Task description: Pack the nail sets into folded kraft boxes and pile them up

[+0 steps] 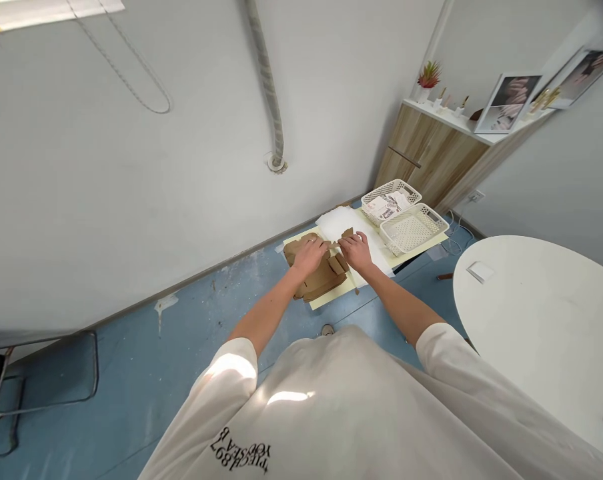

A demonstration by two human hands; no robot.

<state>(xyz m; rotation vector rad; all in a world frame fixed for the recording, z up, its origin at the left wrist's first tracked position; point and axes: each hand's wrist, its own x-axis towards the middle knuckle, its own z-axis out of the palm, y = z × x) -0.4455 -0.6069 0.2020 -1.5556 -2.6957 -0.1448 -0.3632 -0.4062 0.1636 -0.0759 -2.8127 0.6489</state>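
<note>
On a small pale yellow table (319, 303) lies a stack of flat brown cardboard pieces (319, 281) with cut-out flaps. My left hand (310, 256) rests over the stack, its fingers closed on a brown cardboard piece (334, 245). My right hand (356, 251) grips the same piece from the other side, with a brown corner sticking up past its fingers. The two hands are close together. Under my right hand spreads a white paper sheet (337, 220). The fingertips are small in view and partly hide the piece's shape.
Two white perforated baskets stand at the table's right end: the rear basket (399, 185) holds printed packets, and a front basket (414, 230) sits beside it. A round white table (541, 313) is at right, a wooden cabinet (431, 150) behind. A metal-framed chair (95, 373) stands far left.
</note>
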